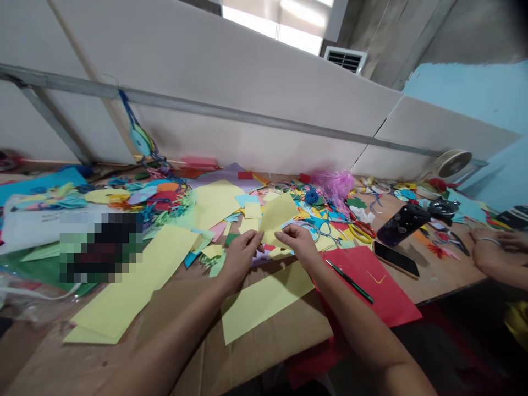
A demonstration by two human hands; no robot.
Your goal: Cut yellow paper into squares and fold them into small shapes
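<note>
A piece of pale yellow paper is held up above the middle of the table, its upper part standing away from me. My left hand pinches its lower left edge between thumb and fingers. My right hand is closed on its lower right edge. Beneath my wrists, a larger yellow paper sheet lies on brown cardboard. To the right of my right forearm, a green pen rests on a red paper sheet.
Long yellow strips lie at left. Scissors, a phone and a dark tumbler stand or lie at right. Paper scraps and yarn crowd the back. Another person's hand rests at the far right.
</note>
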